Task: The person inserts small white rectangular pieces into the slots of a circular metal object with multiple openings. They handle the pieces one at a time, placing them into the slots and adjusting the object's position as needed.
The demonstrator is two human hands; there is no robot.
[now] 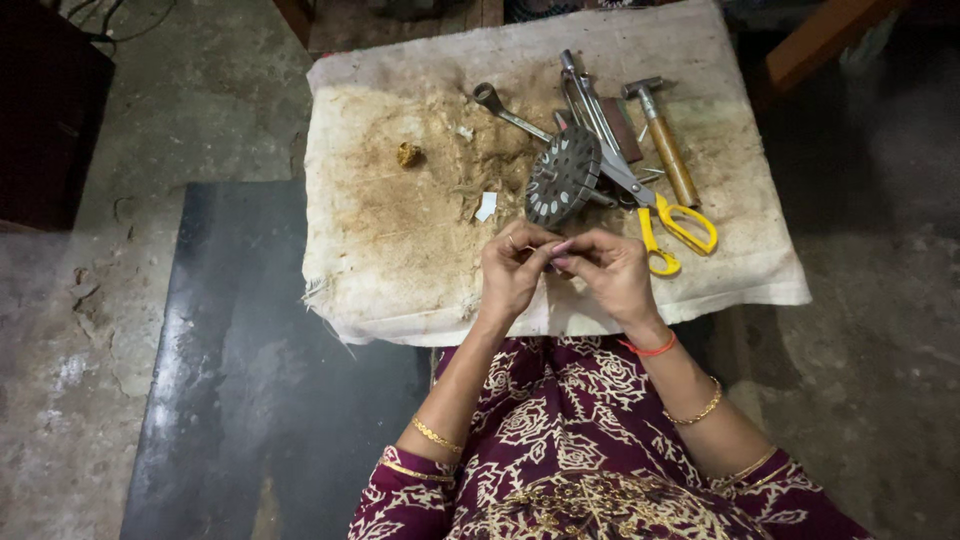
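Dim, unevenly lit overhead view.
Light fell on the cloth-covered board (400, 250); floor corners sank into shadow; wide-angle edges curved.

One view only, from the person's head — looking almost straight down over the lap onto a cloth-covered board (400, 250) and the concrete floor (180, 110) around it. It sits fairly near — both forearms fill the lower middle.

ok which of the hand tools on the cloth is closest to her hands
The yellow-handled scissors: their handle loops lie right beside the right hand. The wooden-handled hammer and the wrench lie farther up the cloth.
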